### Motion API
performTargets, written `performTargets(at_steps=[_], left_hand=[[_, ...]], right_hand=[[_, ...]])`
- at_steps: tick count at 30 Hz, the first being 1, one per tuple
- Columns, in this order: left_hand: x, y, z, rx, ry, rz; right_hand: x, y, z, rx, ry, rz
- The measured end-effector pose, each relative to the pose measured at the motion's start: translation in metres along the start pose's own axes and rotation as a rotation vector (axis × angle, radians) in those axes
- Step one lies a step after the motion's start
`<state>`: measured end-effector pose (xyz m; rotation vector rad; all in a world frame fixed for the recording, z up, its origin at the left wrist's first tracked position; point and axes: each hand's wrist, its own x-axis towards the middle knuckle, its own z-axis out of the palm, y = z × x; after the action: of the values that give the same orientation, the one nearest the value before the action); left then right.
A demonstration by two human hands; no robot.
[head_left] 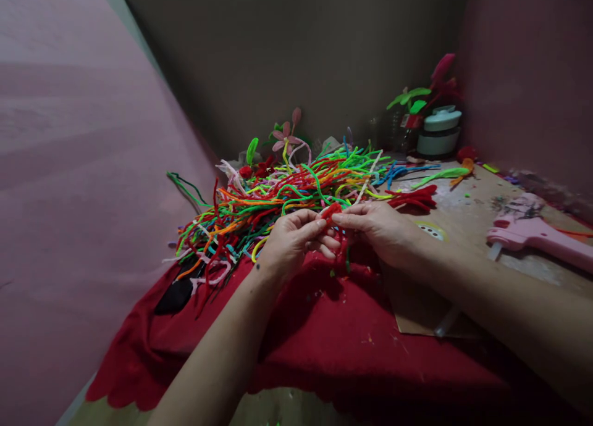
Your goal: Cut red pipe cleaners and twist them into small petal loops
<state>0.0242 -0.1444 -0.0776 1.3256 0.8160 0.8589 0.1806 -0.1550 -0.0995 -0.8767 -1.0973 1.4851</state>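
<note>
Between my two hands is a red pipe cleaner (332, 212), bent into a small looped shape, with a red length hanging below it. My left hand (303, 233) pinches its left side between thumb and forefinger, the other fingers curled beneath. From the right, the thumb and forefinger of my right hand (370, 225) press on the same piece. Just behind both hands lies a large heap of many-coloured pipe cleaners (287, 194). A bundle of red pipe cleaners (414, 197) rests right of the heap.
A red cloth (324, 339) covers the table's front. On the board (458, 204) at right lies a pink glue gun (537, 231). Pipe-cleaner flowers (286, 136) stand behind the heap. A lidded pale container (439, 133) is at the back right. Walls enclose the left, back and right.
</note>
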Motion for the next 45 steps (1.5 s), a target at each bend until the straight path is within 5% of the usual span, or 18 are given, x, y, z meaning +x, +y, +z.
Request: performTargets(at_steps=[5, 9, 16, 23, 30, 37, 45], left_hand=[[0.001, 0.001, -0.006, 0.04, 0.049, 0.044], [0.001, 0.004, -0.01, -0.006, -0.031, 0.066], [0.0, 0.007, -0.015, -0.078, -0.051, 0.115], [0.002, 0.003, -0.011, -0.093, -0.055, 0.158], [0.003, 0.003, -0.012, -0.035, -0.009, 0.184], [0.002, 0.004, -0.01, 0.063, 0.063, 0.193], [0.001, -0.002, -0.005, 0.1, 0.045, 0.207]], right_hand=[[0.0, 0.003, -0.003, -0.189, -0.13, 0.044], [-0.001, 0.004, -0.001, -0.097, -0.25, 0.041], [0.0, 0.0, -0.001, 0.134, -0.128, -0.032], [-0.008, 0.007, 0.008, 0.118, -0.244, -0.039], [-0.013, 0.003, 0.014, 0.016, -0.201, -0.083], [-0.005, -0.005, 0.01, 0.173, 0.041, -0.265], [-0.004, -0.003, 0.009, 0.156, 0.074, -0.259]])
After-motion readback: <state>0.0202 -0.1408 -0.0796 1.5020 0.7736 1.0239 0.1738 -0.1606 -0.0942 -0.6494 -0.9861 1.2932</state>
